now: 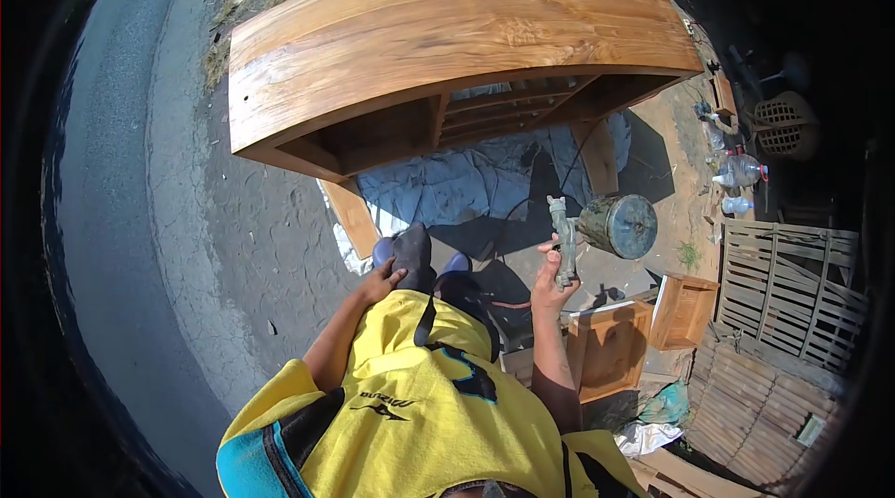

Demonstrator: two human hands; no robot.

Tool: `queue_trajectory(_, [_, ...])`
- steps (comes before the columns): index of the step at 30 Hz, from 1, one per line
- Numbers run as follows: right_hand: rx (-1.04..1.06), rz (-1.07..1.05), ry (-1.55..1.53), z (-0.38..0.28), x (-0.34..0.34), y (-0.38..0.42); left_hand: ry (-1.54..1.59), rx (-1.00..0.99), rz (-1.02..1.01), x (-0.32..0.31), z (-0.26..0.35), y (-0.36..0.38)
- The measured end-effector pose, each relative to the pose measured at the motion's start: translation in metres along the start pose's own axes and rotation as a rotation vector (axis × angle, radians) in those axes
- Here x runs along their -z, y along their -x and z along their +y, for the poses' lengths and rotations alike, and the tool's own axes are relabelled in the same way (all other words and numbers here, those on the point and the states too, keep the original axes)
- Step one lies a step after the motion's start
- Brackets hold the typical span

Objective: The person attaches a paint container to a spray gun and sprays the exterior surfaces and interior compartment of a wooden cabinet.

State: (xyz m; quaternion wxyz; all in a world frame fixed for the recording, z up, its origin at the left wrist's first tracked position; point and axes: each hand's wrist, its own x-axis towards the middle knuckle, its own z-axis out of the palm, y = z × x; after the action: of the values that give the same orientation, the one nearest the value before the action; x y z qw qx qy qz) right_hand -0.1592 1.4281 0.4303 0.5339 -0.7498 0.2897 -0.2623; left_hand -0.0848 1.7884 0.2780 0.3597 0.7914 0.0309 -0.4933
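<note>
My right hand (555, 276) is wrapped round the handle of a spray gun (562, 228). The gun's round metal cup (623, 226), stained and dull, points out to the right. My left hand (380, 283) lies against my dark trouser leg, fingers loosely out, with no tool in it. In front of me stands a wooden cabinet (466, 27) with a glossy, grained top. Its near side shows open compartments and a few rails, and my hands are apart from it.
White sheeting (438, 186) covers ground beneath the cabinet. Two wooden drawers (611, 349) (685, 311) sit at right, near a slatted panel (783, 279) and plastic bottles (741, 169). A hose (511, 305) lies near my feet. A paved road (121, 200) runs along the left.
</note>
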Motion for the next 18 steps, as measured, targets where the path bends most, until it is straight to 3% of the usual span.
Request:
queue_trajectory(2, [-0.033,0.033,-0.025,-0.006,-0.017,0.008,-0.074,-0.234,-0.024,0.039,0.002,-0.015])
queue_trajectory(4, [-0.058,0.067,-0.025,-0.009,-0.043,0.014,-0.087,-0.248,0.057,0.074,0.028,-0.01])
queue_trajectory(8, [-0.145,0.123,0.006,-0.014,-0.098,0.043,0.109,-0.361,0.003,0.13,0.005,-0.054])
queue_trajectory(12, [-0.206,0.253,-0.082,-0.046,-0.183,0.097,-0.064,-0.562,-0.038,0.21,-0.026,-0.051])
queue_trajectory(14, [-0.297,0.292,-0.103,-0.079,-0.227,0.138,-0.137,-0.617,-0.142,0.247,-0.038,-0.027])
queue_trajectory(16, [-0.248,0.305,-0.189,-0.109,-0.274,0.168,-0.201,-0.605,-0.286,0.283,-0.027,0.024])
queue_trajectory(18, [-0.268,0.303,-0.242,-0.141,-0.314,0.199,-0.24,-0.823,-0.478,0.291,-0.049,0.034])
